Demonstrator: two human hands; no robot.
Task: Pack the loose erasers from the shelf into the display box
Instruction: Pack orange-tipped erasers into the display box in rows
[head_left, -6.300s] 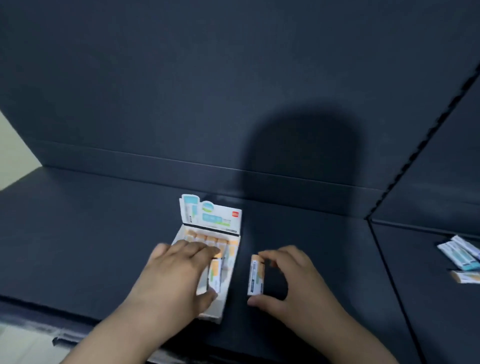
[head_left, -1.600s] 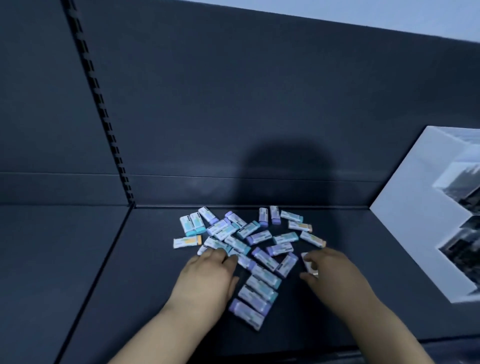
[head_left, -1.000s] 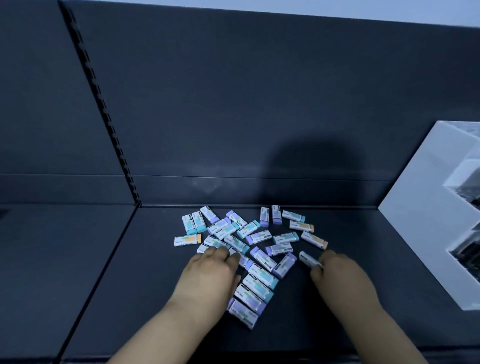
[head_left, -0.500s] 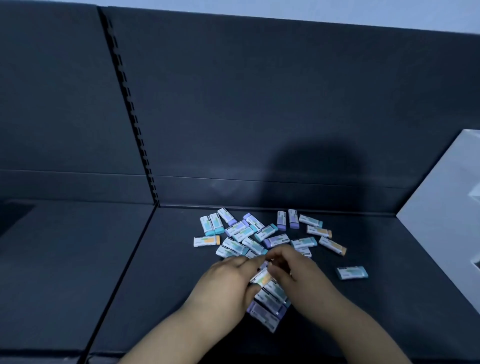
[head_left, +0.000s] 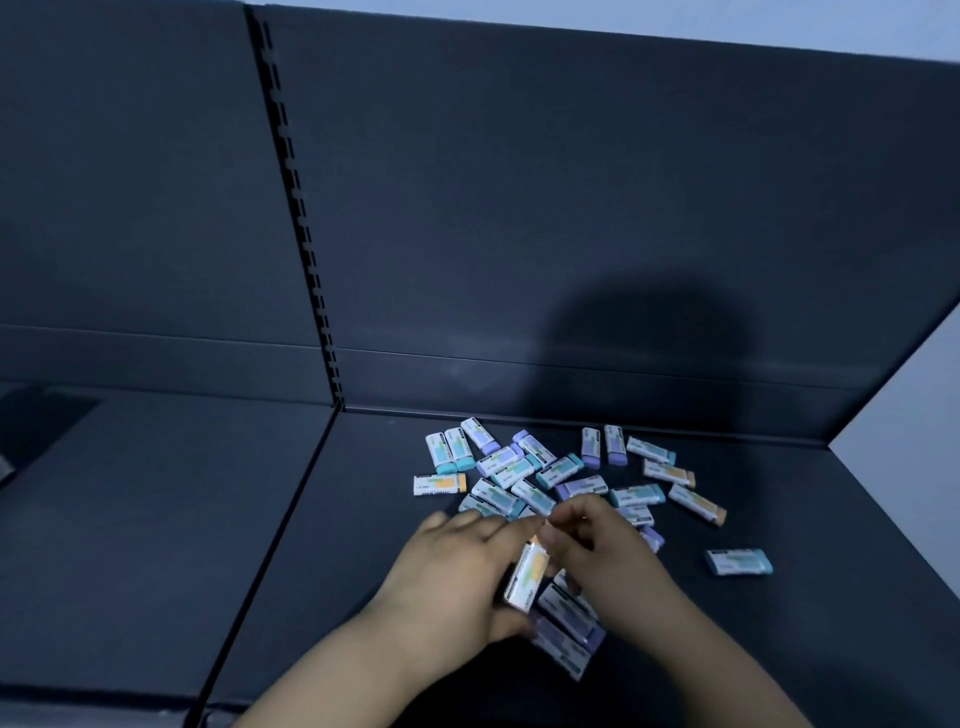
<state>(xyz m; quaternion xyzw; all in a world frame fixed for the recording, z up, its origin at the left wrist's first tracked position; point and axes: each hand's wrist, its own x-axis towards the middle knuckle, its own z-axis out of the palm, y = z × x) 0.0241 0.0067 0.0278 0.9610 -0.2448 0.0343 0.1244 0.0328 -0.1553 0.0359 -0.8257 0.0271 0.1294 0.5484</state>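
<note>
**Both hands on one orange eraser**

Left hand (head_left: 457, 577) is curled around an orange-sleeved eraser (head_left: 530, 574), right hand (head_left: 602, 556) pinching its top end. They're right over the loose eraser pile (head_left: 545, 473) on the dark shelf (head_left: 156, 519).

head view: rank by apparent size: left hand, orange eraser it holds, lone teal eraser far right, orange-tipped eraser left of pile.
1. left hand
2. orange eraser, held nearer the camera, so it looks bigger
3. lone teal eraser and orange-tipped eraser: too alike to rank
</note>
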